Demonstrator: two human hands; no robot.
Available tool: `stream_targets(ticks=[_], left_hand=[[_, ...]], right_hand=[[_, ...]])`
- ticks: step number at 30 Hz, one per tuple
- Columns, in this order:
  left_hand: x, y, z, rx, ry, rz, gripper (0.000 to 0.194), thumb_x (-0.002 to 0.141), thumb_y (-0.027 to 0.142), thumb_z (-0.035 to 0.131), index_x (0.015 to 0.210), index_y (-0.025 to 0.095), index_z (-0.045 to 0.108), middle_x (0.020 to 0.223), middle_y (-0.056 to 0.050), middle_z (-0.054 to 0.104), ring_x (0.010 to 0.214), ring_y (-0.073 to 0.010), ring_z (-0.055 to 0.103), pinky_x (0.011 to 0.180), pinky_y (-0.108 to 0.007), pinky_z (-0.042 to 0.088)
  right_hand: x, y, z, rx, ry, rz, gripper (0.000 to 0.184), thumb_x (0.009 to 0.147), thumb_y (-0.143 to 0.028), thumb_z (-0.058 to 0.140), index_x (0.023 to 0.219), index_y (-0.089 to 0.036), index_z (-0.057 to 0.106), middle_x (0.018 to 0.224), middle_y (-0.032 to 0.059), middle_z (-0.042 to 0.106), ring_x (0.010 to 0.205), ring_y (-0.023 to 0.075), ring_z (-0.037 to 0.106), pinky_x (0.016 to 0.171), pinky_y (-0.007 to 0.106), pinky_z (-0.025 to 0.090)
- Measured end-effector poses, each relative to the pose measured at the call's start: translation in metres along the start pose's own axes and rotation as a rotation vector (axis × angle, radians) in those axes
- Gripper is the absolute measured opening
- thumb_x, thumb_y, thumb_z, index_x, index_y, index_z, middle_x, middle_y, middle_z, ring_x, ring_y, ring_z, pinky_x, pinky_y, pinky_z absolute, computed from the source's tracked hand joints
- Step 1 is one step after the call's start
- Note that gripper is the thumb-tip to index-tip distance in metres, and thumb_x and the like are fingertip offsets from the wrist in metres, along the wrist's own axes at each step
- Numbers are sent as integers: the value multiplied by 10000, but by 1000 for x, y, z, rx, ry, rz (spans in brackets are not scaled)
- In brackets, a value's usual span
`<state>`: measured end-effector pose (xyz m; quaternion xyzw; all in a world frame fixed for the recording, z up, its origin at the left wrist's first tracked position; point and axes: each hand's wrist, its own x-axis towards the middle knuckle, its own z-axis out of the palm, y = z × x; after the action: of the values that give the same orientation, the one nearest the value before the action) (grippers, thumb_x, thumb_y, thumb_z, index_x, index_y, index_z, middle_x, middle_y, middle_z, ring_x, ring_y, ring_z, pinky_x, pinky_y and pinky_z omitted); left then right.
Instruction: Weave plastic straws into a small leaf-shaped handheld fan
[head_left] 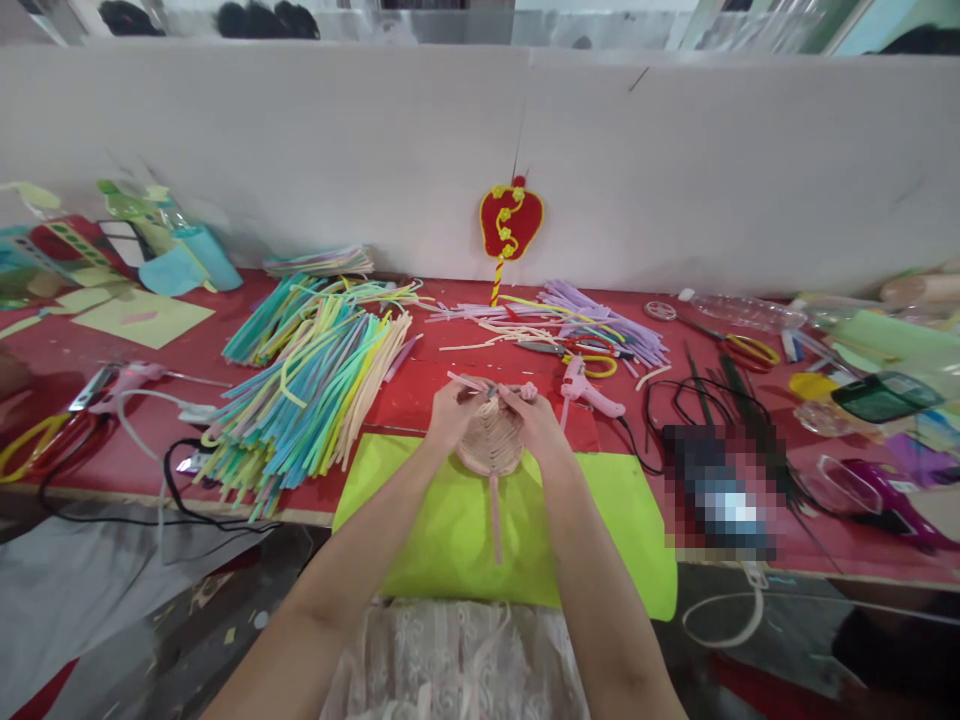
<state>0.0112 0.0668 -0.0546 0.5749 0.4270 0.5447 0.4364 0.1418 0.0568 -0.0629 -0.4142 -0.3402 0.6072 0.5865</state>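
A small peach-pink fan (pixel 491 440) made of fuzzy pipe cleaners is held upright between my hands, its straight handle hanging down over a lime-green mat (pixel 420 540). My left hand (pixel 451 412) pinches the fan's upper left edge, where a loose pink stem end sticks out. At the upper right edge, my right hand (pixel 527 415) has its fingers closed on the rim beside a small pink curled piece (pixel 528 391). My fingers partly hide the top of the fan.
Bundles of coloured pipe cleaners (pixel 300 400) lie to the left. A finished-looking red fan (pixel 512 222) stands against the white partition. A pink glue gun (pixel 591 388) and yellow-handled scissors (pixel 600 365) lie right of my hands. Cables, bottles and a purple hot-air tool (pixel 892 500) crowd the far right.
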Motion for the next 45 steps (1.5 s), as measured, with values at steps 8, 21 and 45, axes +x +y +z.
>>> stream_targets(ticks=[8,21,45], left_hand=[[-2,0,0,9,14,38,130,709,275,601,761,156,612,836,-50,665,779,-137,615,752,-278,483],[-6,4,1,105,26,226,99,727,274,596,718,177,618,824,-41,662,809,-147,619,780,-295,493],[-7,5,0,92,145,141,136,716,296,616,752,166,630,803,-30,670,767,-133,622,704,-246,495]], right_hand=[[-4,-5,5,13,5,31,287,496,-393,762,638,-177,638,597,-21,561,565,94,492,566,242,408],[-1,-2,2,22,-12,68,271,526,-393,752,659,-185,639,589,-23,561,545,91,498,541,234,420],[-6,-4,7,230,-89,127,204,567,-242,766,747,-188,685,739,-12,651,651,68,579,604,127,500]])
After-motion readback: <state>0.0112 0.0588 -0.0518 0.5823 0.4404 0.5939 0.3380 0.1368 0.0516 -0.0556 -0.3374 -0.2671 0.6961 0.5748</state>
